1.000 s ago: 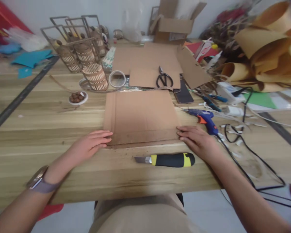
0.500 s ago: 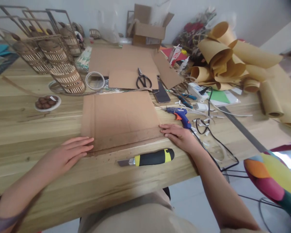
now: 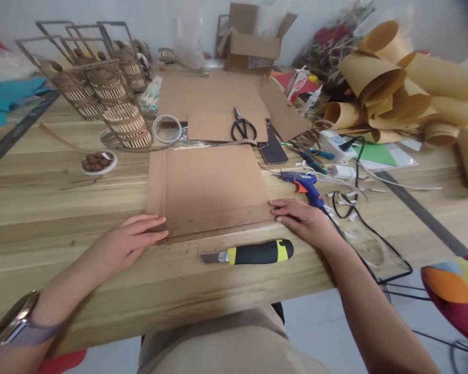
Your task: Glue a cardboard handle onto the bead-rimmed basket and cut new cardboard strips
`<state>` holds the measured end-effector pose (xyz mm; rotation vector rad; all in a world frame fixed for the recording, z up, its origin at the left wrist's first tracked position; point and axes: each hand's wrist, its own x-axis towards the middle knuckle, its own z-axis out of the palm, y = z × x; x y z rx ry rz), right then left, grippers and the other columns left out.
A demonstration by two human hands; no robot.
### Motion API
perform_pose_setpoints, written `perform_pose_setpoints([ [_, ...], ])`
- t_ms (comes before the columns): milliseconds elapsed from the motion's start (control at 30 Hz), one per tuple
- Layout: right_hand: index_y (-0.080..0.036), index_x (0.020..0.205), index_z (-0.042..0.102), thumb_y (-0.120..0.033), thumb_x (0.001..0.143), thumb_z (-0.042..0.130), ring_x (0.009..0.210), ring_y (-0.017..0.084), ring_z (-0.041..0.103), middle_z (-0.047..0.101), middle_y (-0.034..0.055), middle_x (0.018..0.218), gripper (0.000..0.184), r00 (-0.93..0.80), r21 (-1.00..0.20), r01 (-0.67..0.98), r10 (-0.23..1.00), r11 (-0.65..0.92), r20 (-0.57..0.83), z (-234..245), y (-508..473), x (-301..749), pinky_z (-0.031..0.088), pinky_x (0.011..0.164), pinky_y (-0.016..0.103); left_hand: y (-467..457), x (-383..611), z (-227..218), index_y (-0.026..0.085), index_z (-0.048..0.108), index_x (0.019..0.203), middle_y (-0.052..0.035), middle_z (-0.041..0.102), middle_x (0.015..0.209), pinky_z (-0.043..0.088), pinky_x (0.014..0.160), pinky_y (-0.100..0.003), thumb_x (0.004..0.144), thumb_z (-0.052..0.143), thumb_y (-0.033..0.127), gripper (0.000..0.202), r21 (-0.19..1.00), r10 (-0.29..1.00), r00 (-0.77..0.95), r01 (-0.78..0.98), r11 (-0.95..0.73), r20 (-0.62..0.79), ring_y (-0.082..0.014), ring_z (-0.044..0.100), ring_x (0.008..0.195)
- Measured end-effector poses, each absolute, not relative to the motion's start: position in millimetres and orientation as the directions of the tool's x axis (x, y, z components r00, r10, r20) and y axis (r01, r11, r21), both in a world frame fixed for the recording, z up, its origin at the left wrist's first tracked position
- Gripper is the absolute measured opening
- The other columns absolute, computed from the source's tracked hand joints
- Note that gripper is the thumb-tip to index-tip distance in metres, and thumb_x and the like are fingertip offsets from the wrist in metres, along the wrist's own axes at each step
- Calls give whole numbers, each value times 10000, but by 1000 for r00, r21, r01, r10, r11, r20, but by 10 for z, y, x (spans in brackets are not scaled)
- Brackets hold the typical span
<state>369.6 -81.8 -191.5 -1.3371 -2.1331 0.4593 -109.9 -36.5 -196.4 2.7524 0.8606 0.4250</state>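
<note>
A creased sheet of brown cardboard lies flat on the wooden table in front of me. My left hand rests its stretched fingertips on the sheet's near left corner. At the near right corner, the fingers of my right hand lie extended over the edge. Neither hand grips anything. A black and yellow utility knife, blade out and pointing left, lies between my hands on the near side of the sheet. A blue glue gun rests just beyond my right hand.
Black scissors lie on more cardboard behind the sheet, beside a phone. Left stand lantern-like woven holders, a tape roll and a bowl of brown balls. Rolled brown paper and a power cable occupy the right.
The view has turned a little to the left, so everything appears farther right. Both hands stay at the cardboard's near corners, and the knife has not moved on the table.
</note>
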Motion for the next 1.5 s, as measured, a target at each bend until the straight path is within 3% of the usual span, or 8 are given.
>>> perform_pose_setpoints([
  [267, -240, 1043, 750, -261, 958, 593, 1117, 239, 713, 760, 88, 1190, 180, -369, -511, 716, 880, 475, 299, -1919, -810, 3697, 598, 950, 423, -377, -852, -1675, 261, 772, 1050, -69, 689, 1251, 536, 943, -358, 1014, 439, 204, 339, 230, 556, 817, 518, -824, 151, -232, 596, 1140],
  [433, -247, 1150, 742, -254, 965, 579, 1154, 246, 695, 742, 93, 1229, 246, -409, -469, 717, 856, 516, 317, -1927, -800, 3705, 586, 978, 438, -244, -639, -1542, 188, 715, 887, -72, 673, 1097, 524, 792, -283, 973, 426, 135, 307, 287, 519, 851, 520, -804, -86, -175, 649, 893],
  [533, -263, 1129, 758, -270, 966, 571, 1146, 257, 697, 732, 89, 1246, 248, -405, -468, 723, 861, 508, 309, -1928, -797, 3710, 590, 969, 451, -142, -466, -1386, 224, 705, 1096, -35, 641, 1043, 469, 691, -254, 922, 494, 112, 295, 282, 500, 826, 561, -778, -261, -154, 628, 780],
  [633, -276, 1120, 765, -290, 967, 566, 1132, 265, 701, 732, 81, 1244, 252, -404, -472, 728, 867, 498, 292, -1932, -793, 3716, 592, 964, 462, -33, -275, -1225, 381, 524, 1446, -3, 636, 1056, 439, 694, -248, 861, 554, 79, 659, 248, 462, 809, 562, -789, -364, -157, 615, 758],
  [867, -260, 1115, 763, -273, 963, 576, 1135, 251, 701, 736, 90, 1229, 241, -404, -476, 709, 853, 521, 332, -1951, -793, 3712, 596, 956, 437, 134, 114, -1085, 495, 390, 1505, 59, 739, 898, 391, 662, -247, 755, 578, -49, 945, 213, 357, 771, 527, -823, -527, -173, 605, 668],
  [967, -260, 1103, 769, -274, 964, 569, 1120, 243, 708, 737, 90, 1231, 244, -396, -486, 712, 861, 507, 318, -1922, -800, 3697, 595, 956, 423, 138, 227, -1053, 459, 371, 1524, 97, 725, 738, 382, 625, -228, 704, 510, -103, 1003, 183, 331, 784, 484, -856, -525, -157, 570, 581],
  [1100, -258, 1095, 774, -258, 957, 572, 1122, 236, 708, 734, 94, 1238, 244, -385, -501, 717, 874, 485, 297, -1895, -809, 3682, 591, 962, 408, 130, 353, -1042, 412, 422, 1514, 126, 516, 439, 398, 609, -211, 684, 439, -126, 989, 209, 305, 831, 438, -874, -465, -144, 472, 438],
  [1500, -240, 1073, 770, -221, 962, 566, 1109, 232, 706, 766, 93, 1161, 234, -486, -380, 737, 829, 560, 277, -1605, -655, 3666, 575, 956, 396, 185, 507, -1336, 508, 417, 1480, 125, 436, 328, 424, 537, -253, 803, 677, 30, 869, 223, 336, 833, 464, -858, -439, -162, 423, 311],
])
